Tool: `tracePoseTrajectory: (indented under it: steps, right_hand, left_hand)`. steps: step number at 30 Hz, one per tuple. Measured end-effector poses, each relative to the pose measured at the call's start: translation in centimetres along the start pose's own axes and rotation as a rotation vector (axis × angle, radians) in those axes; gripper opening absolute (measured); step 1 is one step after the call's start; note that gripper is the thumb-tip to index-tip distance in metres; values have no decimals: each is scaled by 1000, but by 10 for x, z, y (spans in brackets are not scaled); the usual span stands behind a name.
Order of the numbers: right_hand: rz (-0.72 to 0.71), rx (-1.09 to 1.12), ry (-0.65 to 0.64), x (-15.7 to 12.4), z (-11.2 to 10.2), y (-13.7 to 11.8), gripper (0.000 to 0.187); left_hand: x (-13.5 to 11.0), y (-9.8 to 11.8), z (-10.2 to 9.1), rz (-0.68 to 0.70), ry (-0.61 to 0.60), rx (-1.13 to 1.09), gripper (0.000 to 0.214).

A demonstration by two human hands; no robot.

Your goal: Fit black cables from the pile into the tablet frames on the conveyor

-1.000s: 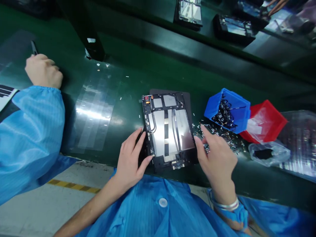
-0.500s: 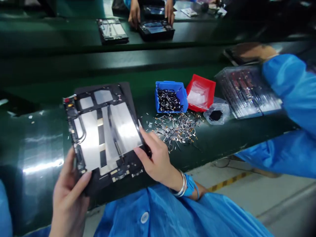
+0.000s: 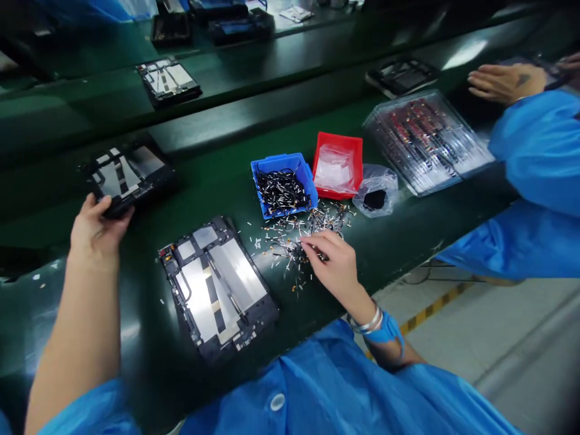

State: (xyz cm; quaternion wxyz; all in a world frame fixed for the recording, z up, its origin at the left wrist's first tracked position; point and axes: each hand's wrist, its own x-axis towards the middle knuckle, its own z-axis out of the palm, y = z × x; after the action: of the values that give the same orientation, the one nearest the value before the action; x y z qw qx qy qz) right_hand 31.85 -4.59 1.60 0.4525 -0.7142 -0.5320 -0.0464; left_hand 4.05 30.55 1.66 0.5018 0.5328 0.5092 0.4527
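Left grip (image 3: 97,226) clenched on the near edge of a second tablet (image 3: 129,175), far left on the counter (image 3: 212,181); right grip (image 3: 333,263) fingertips down in the loose small parts (image 3: 299,232), just near of the blue bin (image 3: 283,184); I cannot tell whether one is pinched. Open chassis (image 3: 217,287) lies flat, near centre, untouched. I judge the parts light, thin, tangle-prone and easily bent; take one by its end. Tablets stiff but fragile; hold by frame edges only.

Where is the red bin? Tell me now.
Head view, right of centre: the red bin sits between the blue bin and a clear bag.
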Motion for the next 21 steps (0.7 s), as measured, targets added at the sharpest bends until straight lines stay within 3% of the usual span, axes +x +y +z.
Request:
tracePoseTrajectory:
  steps: [2, 5, 9, 11, 13, 16, 21]
  right_hand:
    - [-29, -120, 35, 15, -1, 12, 14]
    - [-36, -241, 33, 32, 2, 23, 14]
    - [-192, -290, -30, 40, 14, 24, 15]
    - [-250, -291, -81, 42, 22, 21, 17]
    - [-244, -274, -117, 44, 28, 19, 20]
    - [-204, -164, -119, 54, 28, 17, 19]
    - [30, 0, 27, 76, 8, 14, 15]
  left_hand:
    - [16, 6, 6, -63, 64, 14, 35]
    - [20, 14, 10, -90, 149, 44, 37]
    - [2, 13, 14, 41, 266, 119, 72]
    - [-18, 13, 23, 113, 262, 136, 68]
    - [-48, 16, 38, 178, 172, 123, 52]
    - [-102, 31, 67, 269, -104, 65, 33]
    - [-177, 54, 106, 172, -557, -12, 23]
